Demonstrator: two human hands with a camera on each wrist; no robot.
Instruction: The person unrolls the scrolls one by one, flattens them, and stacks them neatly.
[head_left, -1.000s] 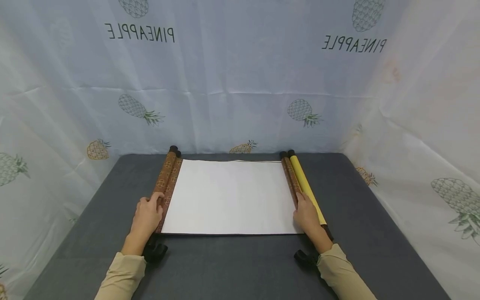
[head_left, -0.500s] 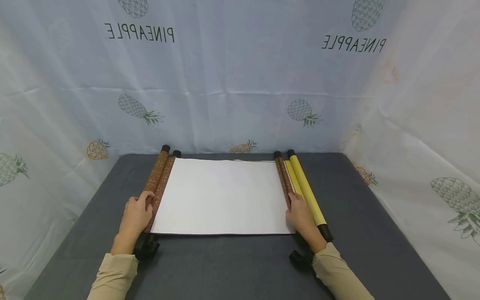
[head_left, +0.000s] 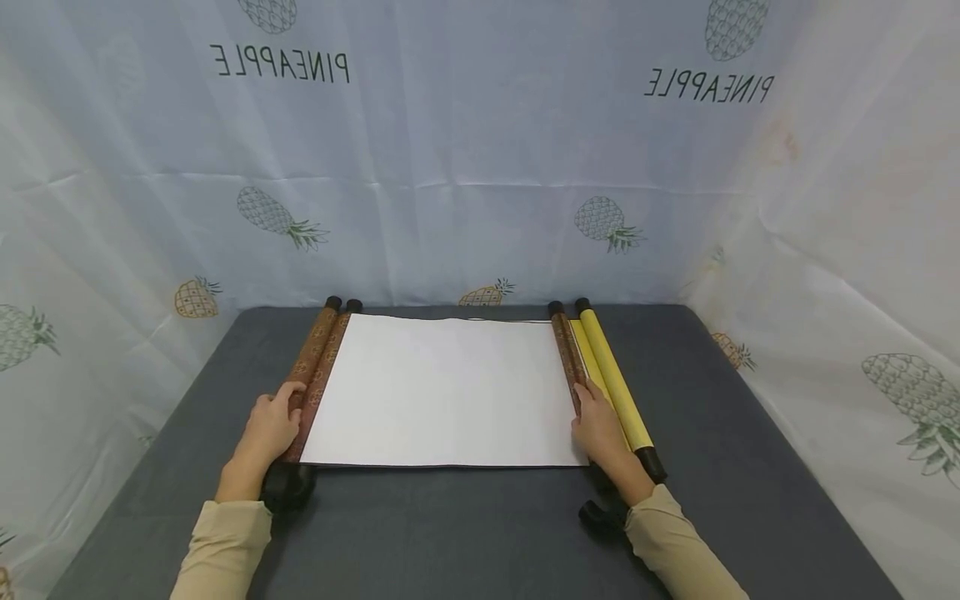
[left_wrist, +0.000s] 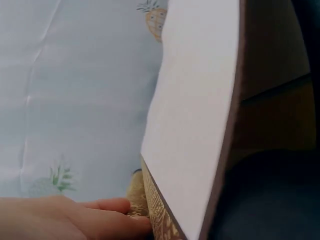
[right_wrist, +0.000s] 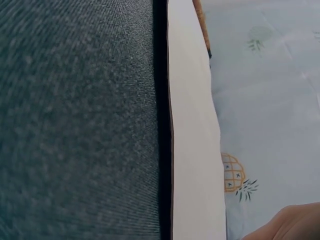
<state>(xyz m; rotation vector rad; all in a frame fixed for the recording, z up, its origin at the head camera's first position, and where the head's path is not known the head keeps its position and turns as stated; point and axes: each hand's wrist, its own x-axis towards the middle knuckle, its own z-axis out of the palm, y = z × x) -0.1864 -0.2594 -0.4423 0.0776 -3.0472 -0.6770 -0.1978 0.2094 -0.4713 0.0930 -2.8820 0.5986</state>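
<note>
A hanging scroll lies partly unrolled, its white sheet [head_left: 442, 392] spread between two brown patterned rolls with black end caps. My left hand [head_left: 268, 429] grips the left brown roll [head_left: 313, 350]; in the left wrist view, fingers of that hand [left_wrist: 90, 217] lie against the gold-brown patterned roll [left_wrist: 162, 215]. At the other end my right hand [head_left: 600, 425] grips the thinner right brown roll [head_left: 566, 337]. Beside it lies a yellow roll [head_left: 615, 379], with a yellow strip [head_left: 588, 354] showing between. Only part of the right hand [right_wrist: 290, 225] appears in its wrist view.
A dark grey table [head_left: 450, 533] carries everything. White curtains [head_left: 465, 133] printed with pineapples hang behind it and at both sides. Black devices [head_left: 600, 517] are worn at the wrists. A dark gap shows along the sheet's near edge in the wrist views.
Both hands and the brown scroll shifted left, uncovering the yellow strip beside the yellow roll. Over the last half second, the left roll's far end dipped slightly while the right hand stayed put.
</note>
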